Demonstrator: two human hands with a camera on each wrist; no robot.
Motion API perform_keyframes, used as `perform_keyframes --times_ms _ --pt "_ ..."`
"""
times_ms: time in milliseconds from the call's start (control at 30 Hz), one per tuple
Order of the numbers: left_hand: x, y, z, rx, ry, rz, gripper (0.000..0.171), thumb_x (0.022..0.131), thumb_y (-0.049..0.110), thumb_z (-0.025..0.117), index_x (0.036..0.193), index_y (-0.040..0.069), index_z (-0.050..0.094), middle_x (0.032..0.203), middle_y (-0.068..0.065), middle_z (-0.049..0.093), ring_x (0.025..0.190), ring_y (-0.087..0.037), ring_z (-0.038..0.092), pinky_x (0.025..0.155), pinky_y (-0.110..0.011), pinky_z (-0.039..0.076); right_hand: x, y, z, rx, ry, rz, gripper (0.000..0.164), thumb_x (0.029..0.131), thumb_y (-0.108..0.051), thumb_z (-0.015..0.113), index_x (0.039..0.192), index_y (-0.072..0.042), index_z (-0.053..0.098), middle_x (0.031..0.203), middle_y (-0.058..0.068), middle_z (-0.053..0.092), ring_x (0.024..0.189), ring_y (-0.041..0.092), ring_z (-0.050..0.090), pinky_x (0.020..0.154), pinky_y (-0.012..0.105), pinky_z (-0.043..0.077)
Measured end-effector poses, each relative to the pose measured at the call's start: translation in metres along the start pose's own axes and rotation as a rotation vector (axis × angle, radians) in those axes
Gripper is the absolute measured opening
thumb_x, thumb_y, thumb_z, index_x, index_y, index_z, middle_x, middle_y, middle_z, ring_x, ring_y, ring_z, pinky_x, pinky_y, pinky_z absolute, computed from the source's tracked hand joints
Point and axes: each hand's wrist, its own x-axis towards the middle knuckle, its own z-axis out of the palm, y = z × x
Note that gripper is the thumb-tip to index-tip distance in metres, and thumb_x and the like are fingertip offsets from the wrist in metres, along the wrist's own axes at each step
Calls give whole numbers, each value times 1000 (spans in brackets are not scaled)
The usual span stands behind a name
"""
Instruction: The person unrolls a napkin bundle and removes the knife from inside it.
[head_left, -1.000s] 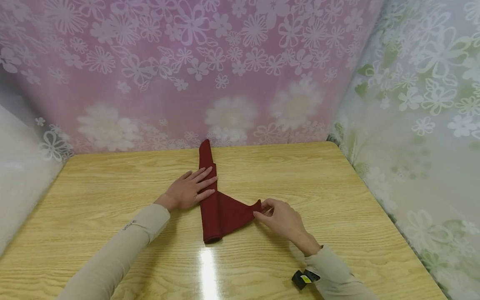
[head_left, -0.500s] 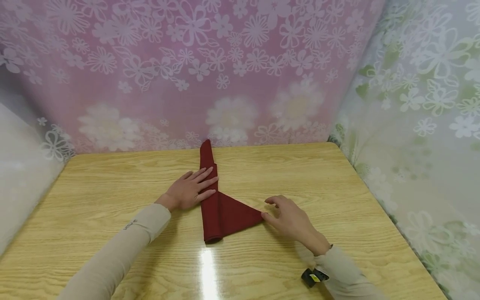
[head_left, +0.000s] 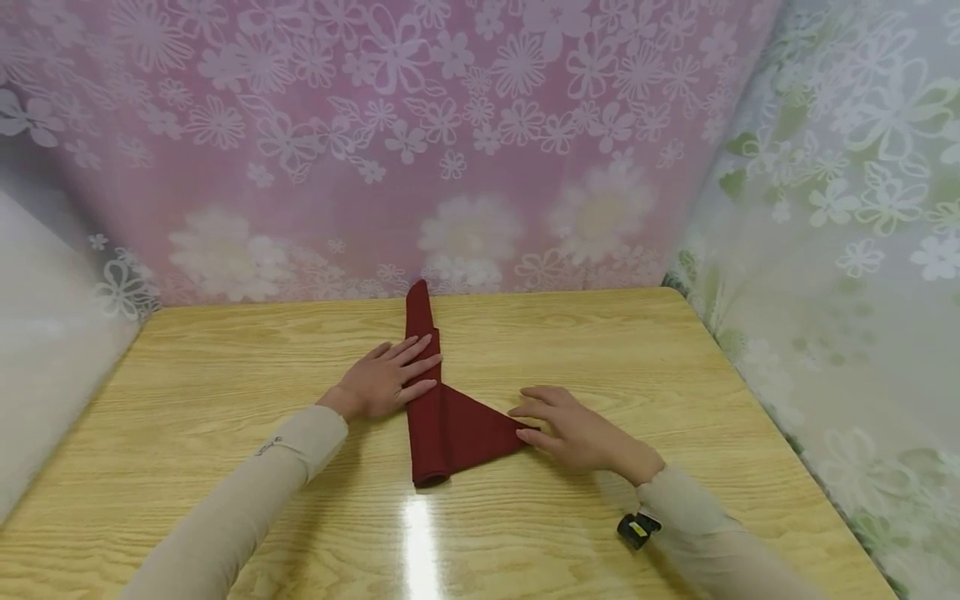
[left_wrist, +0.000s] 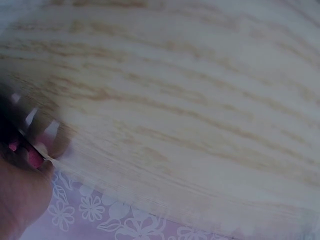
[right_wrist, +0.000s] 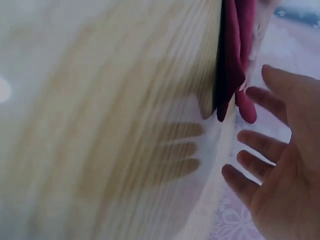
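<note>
A dark red cloth (head_left: 431, 437), folded into a long narrow roll, lies lengthwise on the table in the head view. From its right side a triangular flap (head_left: 476, 433) spreads flat, pointing right. My left hand (head_left: 382, 383) rests on the roll with fingers straight and slightly apart. Over the flap's tip, my right hand (head_left: 577, 429) hovers with relaxed fingers, the thumb right at the point. The right wrist view shows the right hand (right_wrist: 295, 175) with fingers spread beside the cloth (right_wrist: 234, 60). Only part of my left hand (left_wrist: 22, 197) appears in the left wrist view.
The wood-grain table (head_left: 247, 358) carries the cloth, whose far end reaches its back edge. A pink floral curtain (head_left: 360, 200) hangs behind it, and a pale floral one (head_left: 825, 333) hangs at the right. A black device (head_left: 637, 530) sits at the right wrist.
My right hand has let go of the flap's tip, which was pinched and raised and now lies flat. My left hand has stayed on the roll.
</note>
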Motion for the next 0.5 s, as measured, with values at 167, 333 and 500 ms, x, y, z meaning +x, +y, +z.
perform_keyframes --times_ms 167,333,500 --pt "1 -1 0 12 -7 -2 59 101 57 22 153 30 25 159 0 9 145 -20 7 114 -48 12 13 7 -2 -38 -52 -59 42 101 -40 47 134 -17 58 147 17 37 138 34 26 108 53 27" --pt "2 -1 1 20 -2 5 59 101 57 22 153 29 26 159 -1 9 145 -21 7 114 -49 12 21 12 -2 -81 -110 -87 46 100 -42 48 140 -21 52 150 17 33 139 34 24 109 52 24" --pt "1 0 0 12 -6 -1 59 101 56 22 153 29 25 159 -1 9 145 -21 7 114 -49 11 23 14 0 -129 -148 -109 48 99 -44 48 143 -24 48 152 16 28 140 35 21 110 52 24"
